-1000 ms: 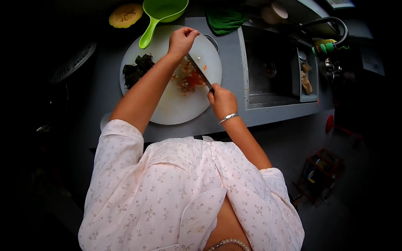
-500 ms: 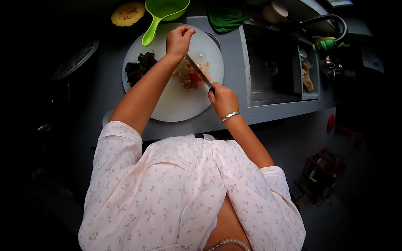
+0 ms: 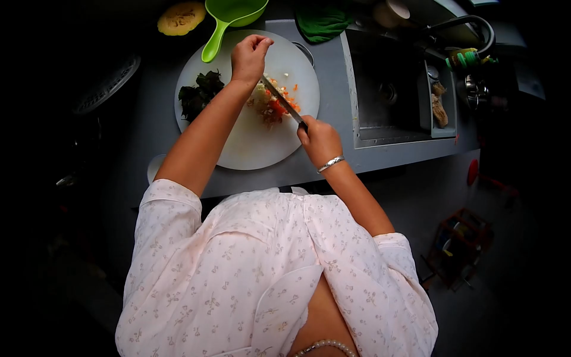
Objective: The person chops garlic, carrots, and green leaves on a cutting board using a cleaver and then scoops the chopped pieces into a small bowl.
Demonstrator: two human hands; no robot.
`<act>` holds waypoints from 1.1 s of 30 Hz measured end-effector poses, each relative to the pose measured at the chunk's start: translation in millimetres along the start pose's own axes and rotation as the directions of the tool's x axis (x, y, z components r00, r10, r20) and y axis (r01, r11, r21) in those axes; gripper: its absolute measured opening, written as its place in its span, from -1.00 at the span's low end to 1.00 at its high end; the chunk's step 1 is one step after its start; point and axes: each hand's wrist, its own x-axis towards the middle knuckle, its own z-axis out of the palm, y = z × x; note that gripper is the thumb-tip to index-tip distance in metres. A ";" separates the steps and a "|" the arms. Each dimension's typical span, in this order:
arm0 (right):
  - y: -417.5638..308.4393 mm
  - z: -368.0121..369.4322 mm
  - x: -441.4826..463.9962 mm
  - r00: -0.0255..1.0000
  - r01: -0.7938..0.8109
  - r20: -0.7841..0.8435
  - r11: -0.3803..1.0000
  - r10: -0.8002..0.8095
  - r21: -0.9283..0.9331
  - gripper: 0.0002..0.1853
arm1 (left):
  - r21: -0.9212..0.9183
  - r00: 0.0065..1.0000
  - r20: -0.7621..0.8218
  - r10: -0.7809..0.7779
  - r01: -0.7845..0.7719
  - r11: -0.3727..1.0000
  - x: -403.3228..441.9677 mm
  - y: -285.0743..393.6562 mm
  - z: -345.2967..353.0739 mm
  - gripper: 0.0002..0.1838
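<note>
My right hand [image 3: 321, 141] grips the dark handle of a knife [image 3: 282, 101], its blade slanting up and left across the chopped food. Bits of orange, red and pale chopped vegetables [image 3: 275, 111] lie under and around the blade on a round white cutting board [image 3: 253, 152]. My left hand [image 3: 248, 58] is closed above the board's upper part, beyond the knife tip, thumb and fingers pinched together. Whether anything small is in that pinch, I cannot make out. Dark leafy pieces [image 3: 199, 95] sit on the board's left side, partly behind my left forearm.
A green scoop [image 3: 215, 41] rests with its handle over the board's top edge, beside a cut yellow squash-like piece [image 3: 181, 19]. Behind the board lies a green cloth [image 3: 321, 25]. At the right is a dark sink [image 3: 380, 122] with a black faucet [image 3: 485, 30].
My left hand has shifted slightly left over the board. The knife and my right hand stay nearly in place, and the view has moved a little.
</note>
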 end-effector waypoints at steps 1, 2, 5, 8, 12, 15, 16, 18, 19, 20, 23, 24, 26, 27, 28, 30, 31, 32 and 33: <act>0.1 0.4 1.8 1.000 0.014 0.025 0.999 -0.013 -0.037 -0.87 | -0.026 1.000 0.000 0.004 -0.004 1.000 2.0 -2.9 -0.9 -0.79; 0.2 0.6 4.4 0.998 0.029 0.051 0.997 -0.025 -0.073 -0.87 | 0.019 1.000 -0.011 0.000 0.000 1.000 0.9 -6.9 -1.8 -0.79; -5.7 2.7 6.3 0.995 -0.009 0.101 0.991 0.022 -0.132 -0.87 | -0.040 0.997 -0.069 0.021 -0.024 0.999 0.3 -27.1 -2.4 -0.80; -3.1 6.2 5.2 0.994 -0.021 0.103 0.984 0.039 -0.176 -0.88 | -0.022 1.000 -0.026 -0.016 0.016 1.000 -3.6 -17.5 -4.3 -0.80; 8.4 8.8 3.4 0.998 0.069 0.004 0.994 -0.068 -0.091 -0.89 | 0.016 1.000 -0.010 -0.008 0.008 1.000 -1.9 -9.6 -5.8 -0.79; 0.9 3.7 -5.1 0.995 0.094 -0.011 0.994 -0.094 -0.049 -0.91 | -0.023 0.999 0.010 -0.033 0.033 0.999 -12.5 -1.7 -14.2 -0.78; -0.5 4.1 -3.8 0.996 0.094 -0.001 0.992 -0.095 -0.082 -0.91 | -0.042 0.999 0.009 -0.047 0.048 0.998 -13.6 -0.9 -15.7 -0.78; -0.4 6.8 -0.5 0.995 0.097 0.006 0.989 -0.097 -0.115 -0.92 | 0.006 0.990 0.027 -0.138 0.138 0.990 -11.0 -7.8 -20.7 -0.77; 0.3 10.0 -0.2 0.996 0.090 0.027 0.985 -0.087 -0.145 -0.92 | 0.009 0.990 0.028 -0.140 0.140 0.990 -10.4 -14.3 -20.1 -0.77; 1.2 13.4 -0.5 0.996 0.085 0.051 0.981 -0.077 -0.174 -0.91 | -0.036 0.996 0.009 -0.094 0.094 0.995 -10.3 -21.5 -20.0 -0.77; 3.7 18.4 -2.1 0.996 0.082 0.032 0.982 -0.078 -0.170 -0.91 | -0.060 0.999 -0.003 -0.045 0.044 0.997 -18.1 -24.6 -20.7 -0.78; 4.2 18.0 -1.8 0.996 0.088 0.022 0.981 -0.085 -0.174 -0.91 | -0.040 1.000 -0.002 -0.027 0.027 0.999 -16.7 -20.9 -21.5 -0.78; 5.7 14.9 -1.4 0.994 0.109 0.017 0.984 -0.108 -0.143 -0.90 | -0.046 0.999 0.003 -0.038 0.038 0.998 -15.8 -16.9 -22.8 -0.79; 6.5 11.8 -1.0 0.994 0.113 0.009 0.983 -0.113 -0.145 -0.90 | -0.048 0.997 0.010 -0.071 0.072 0.996 -17.9 -12.8 -23.7 -0.79; 7.8 9.0 -0.3 0.991 0.134 0.002 0.982 -0.135 -0.130 -0.89 | -0.043 0.995 -0.008 -0.099 0.099 0.994 -18.1 -9.7 -24.0 -0.80; 6.0 3.4 0.0 0.989 0.148 0.003 0.983 -0.149 -0.112 -0.89 | -0.094 0.998 -0.044 -0.046 0.042 0.995 -14.6 -1.5 -22.6 -0.80; 2.6 -3.3 3.5 0.991 0.135 0.014 0.983 -0.134 -0.127 -0.87 | -0.143 0.997 -0.082 0.002 -0.014 0.990 -14.2 -0.1 -20.9 -0.80; 1.7 -6.5 7.3 0.992 0.125 0.024 0.982 -0.123 -0.143 -0.83 | -0.126 0.997 -0.078 -0.014 0.004 0.992 -11.5 -3.7 -20.8 -0.80; 2.7 -5.6 10.0 0.992 0.125 0.026 0.982 -0.123 -0.143 -0.83 | -0.126 0.997 -0.078 -0.016 0.006 0.992 -7.9 -12.0 -20.5 -0.80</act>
